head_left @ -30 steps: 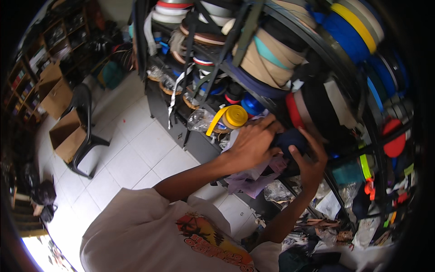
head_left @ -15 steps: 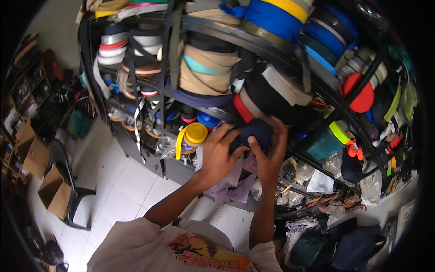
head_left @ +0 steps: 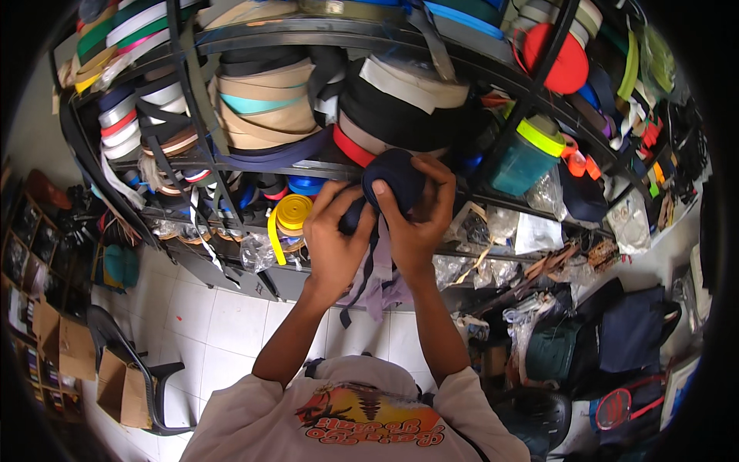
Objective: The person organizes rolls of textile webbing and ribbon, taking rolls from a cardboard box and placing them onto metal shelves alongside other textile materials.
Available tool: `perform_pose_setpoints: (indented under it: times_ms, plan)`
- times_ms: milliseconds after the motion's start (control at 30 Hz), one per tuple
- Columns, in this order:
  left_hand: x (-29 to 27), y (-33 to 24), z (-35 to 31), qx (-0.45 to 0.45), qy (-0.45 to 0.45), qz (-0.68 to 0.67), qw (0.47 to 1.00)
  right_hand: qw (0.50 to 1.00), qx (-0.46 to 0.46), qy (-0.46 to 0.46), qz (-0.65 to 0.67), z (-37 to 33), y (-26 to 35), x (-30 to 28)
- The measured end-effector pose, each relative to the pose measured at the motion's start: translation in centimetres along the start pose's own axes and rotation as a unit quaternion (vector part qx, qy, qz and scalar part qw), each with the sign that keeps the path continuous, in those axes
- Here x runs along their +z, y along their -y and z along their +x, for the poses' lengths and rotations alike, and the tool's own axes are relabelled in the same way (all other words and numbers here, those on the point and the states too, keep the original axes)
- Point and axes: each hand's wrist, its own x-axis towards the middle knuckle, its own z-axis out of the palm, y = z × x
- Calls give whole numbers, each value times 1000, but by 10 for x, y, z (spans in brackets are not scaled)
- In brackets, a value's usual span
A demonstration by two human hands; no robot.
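Note:
My right hand [head_left: 419,227] is closed round a roll of dark navy strap [head_left: 394,179], its thumb pressed on the near face. Beside it my left hand [head_left: 332,239] grips a smaller dark roll [head_left: 352,217], mostly hidden by the fingers. The two rolls touch or nearly touch. A narrow dark strap end [head_left: 362,289] hangs down between my wrists, in front of a pale purple plastic bag [head_left: 377,296]. Left of my left hand, a yellow strap roll [head_left: 292,211] stands on the low shelf with its end hanging down.
A black metal rack [head_left: 308,35] curves ahead, packed with strap rolls, among them a beige stack [head_left: 265,115] and a large black roll [head_left: 392,100]. A teal tub [head_left: 525,165] stands to the right. A black chair [head_left: 123,346] and cardboard boxes [head_left: 123,389] are at left.
The view has swung to the right. Both hands still hold the dark rolls, and the navy roll shows more fully. A dark strap end now hangs below them.

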Motion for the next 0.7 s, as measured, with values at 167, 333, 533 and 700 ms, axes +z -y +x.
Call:
perform_pose_setpoints:
  times_ms: [167, 333, 533, 700]
  plan:
    - [12, -7, -1, 14, -7, 15, 1000, 992, 53, -92, 61, -12, -4, 2]
    - [7, -9, 8, 58, 31, 40, 997, 996, 86, 32, -22, 5, 12, -42]
    - [4, -16, 12, 108, 116, 78, 984, 954, 127, 206, -175, 35, 53, -80]
    - [14, -18, 16, 58, 189, -39, 980, 954, 98, 200, -199, 34, 68, -98]
